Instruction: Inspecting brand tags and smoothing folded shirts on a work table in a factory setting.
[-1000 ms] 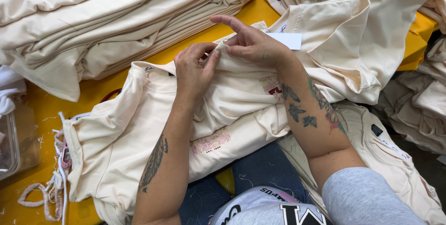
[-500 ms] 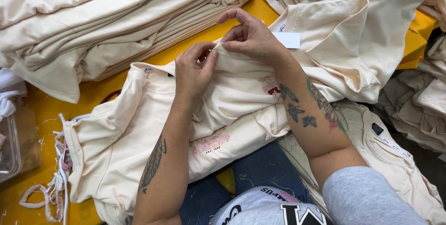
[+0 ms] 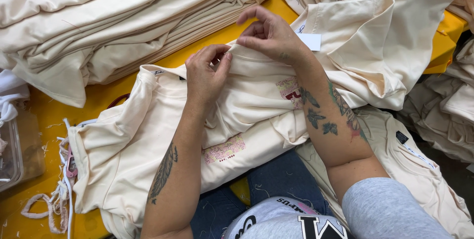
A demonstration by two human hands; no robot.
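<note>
Cream shirt [image 3: 148, 135] with pink print (perhaps floral), yellow table [image 3: 39, 115], white tag [image 3: 312, 41], blue jeans [image 3: 276, 179], grey sleeve [image 3: 390, 209]

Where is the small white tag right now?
In the head view, the small white tag lies right of centre near the top, on a cream shirt, just right of the right hand, which pinches the collar with the left hand.
</note>
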